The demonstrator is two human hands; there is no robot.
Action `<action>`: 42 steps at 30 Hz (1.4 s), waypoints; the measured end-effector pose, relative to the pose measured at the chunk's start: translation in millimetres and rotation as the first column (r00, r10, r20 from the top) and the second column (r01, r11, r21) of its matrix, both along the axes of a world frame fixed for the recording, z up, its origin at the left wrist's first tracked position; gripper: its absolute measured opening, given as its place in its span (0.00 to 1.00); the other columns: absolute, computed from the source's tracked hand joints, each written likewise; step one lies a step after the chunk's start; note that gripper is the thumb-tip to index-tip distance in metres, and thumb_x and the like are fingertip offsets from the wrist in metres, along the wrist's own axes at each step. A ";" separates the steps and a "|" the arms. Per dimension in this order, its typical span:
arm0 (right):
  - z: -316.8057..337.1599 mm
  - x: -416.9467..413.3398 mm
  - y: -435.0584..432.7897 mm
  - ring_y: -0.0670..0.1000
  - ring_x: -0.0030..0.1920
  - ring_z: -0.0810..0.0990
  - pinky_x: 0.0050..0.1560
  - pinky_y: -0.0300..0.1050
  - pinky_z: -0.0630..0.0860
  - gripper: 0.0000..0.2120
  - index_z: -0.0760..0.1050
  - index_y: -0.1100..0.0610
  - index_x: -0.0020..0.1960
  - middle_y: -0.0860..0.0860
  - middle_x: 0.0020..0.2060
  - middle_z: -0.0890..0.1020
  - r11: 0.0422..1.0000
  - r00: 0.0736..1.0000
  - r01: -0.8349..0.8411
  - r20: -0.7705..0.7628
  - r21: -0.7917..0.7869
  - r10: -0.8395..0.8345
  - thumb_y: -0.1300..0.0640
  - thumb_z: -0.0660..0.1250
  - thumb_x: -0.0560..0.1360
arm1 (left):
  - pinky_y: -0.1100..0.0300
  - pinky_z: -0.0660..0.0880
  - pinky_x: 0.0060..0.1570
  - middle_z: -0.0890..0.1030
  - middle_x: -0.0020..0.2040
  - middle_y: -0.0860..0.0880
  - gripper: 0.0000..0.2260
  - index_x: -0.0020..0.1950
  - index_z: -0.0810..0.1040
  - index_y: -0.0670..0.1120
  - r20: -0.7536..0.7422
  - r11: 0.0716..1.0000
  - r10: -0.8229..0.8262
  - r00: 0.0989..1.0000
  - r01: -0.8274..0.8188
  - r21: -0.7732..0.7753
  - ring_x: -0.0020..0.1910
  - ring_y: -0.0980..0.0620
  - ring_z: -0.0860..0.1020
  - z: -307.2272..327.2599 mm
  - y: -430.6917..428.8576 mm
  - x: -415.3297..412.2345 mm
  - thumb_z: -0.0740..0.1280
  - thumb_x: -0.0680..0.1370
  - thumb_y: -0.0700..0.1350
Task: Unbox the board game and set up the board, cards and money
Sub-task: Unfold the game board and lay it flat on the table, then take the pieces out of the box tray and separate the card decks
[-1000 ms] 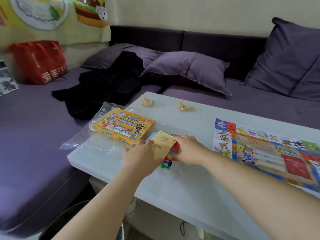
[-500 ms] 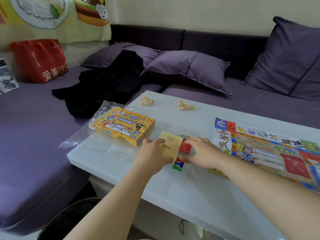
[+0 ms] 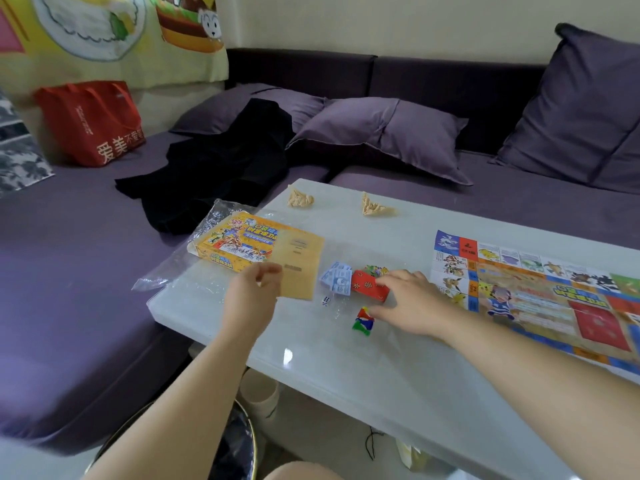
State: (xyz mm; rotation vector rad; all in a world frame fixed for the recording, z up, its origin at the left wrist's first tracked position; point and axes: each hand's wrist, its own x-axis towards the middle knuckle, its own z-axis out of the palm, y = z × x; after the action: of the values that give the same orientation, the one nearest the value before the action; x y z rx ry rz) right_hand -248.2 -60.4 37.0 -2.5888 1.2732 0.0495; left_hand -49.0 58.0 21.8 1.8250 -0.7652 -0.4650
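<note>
Since half a second ago our left hand [image 3: 252, 296] has carried the tan sheet [image 3: 299, 268] leftward, off the small pieces; it now overlaps the right end of the yellow game box [image 3: 235, 247], pinched at its near corner between curled fingers and thumb. That move uncovers a fan of blue money notes [image 3: 337, 277] and a small white die [image 3: 325, 301], both lying on the table [image 3: 381, 375] just right of the sheet. Our right hand [image 3: 412, 303] stays where it was, fingers fairly straight, tips resting on the right end of the red card pack [image 3: 369, 289], thumb stretched toward the bag of coloured tokens [image 3: 362, 322] just nearer to us; it grips nothing that we can see.

The box sits at the table's left end on clear plastic wrap [image 3: 180, 268], which hangs over the left edge. The unfolded game board [image 3: 540, 289] lies flat to the right, apart from the pieces and running out of view; its near side comes close to the table's near edge. A bare band of tabletop lies between the pieces and the near edge; beyond them, two crumpled paper scraps [image 3: 300, 199] sit near the far edge, by the purple sofa [image 3: 86, 306].
</note>
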 end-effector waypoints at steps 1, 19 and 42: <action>-0.4 0.3 1.3 0.54 0.69 0.62 0.66 0.51 0.66 0.28 0.66 0.50 0.69 0.50 0.69 0.67 1.000 1.000 0.003 0.007 -0.021 -0.002 0.39 0.63 0.74 | 0.49 0.78 0.49 0.76 0.44 0.55 0.06 0.51 0.77 0.49 -0.033 1.000 0.027 0.999 -0.027 0.011 0.38 0.54 0.77 -2.4 5.2 4.6 0.62 0.79 0.40; 7.1 7.6 33.2 0.52 0.74 0.53 0.71 0.50 0.59 0.31 0.60 0.49 0.74 0.50 0.74 0.60 0.986 0.983 -0.160 -0.078 0.055 0.164 0.39 0.62 0.75 | 0.48 0.77 0.55 0.78 0.55 0.42 0.29 0.73 0.63 0.39 -0.233 0.967 0.214 0.949 -0.172 0.189 0.47 0.45 0.79 -12.3 27.5 5.7 0.65 0.74 0.46; 20.2 1.1 0.6 0.47 0.63 0.71 0.61 0.39 0.67 0.26 0.70 0.47 0.68 0.47 0.63 0.73 0.964 0.967 -0.248 0.089 0.096 0.240 0.47 0.70 0.72 | 0.60 0.70 0.47 0.73 0.63 0.57 0.14 0.64 0.74 0.56 0.612 0.915 -0.378 0.694 0.182 0.359 0.61 0.54 0.72 -2.8 -19.6 -26.5 0.60 0.79 0.47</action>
State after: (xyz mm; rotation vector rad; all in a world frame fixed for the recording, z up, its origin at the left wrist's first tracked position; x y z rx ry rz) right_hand -247.0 -59.8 57.2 -2.6128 0.8938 0.0614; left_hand -75.5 38.5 19.0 2.1653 -1.5720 -0.0753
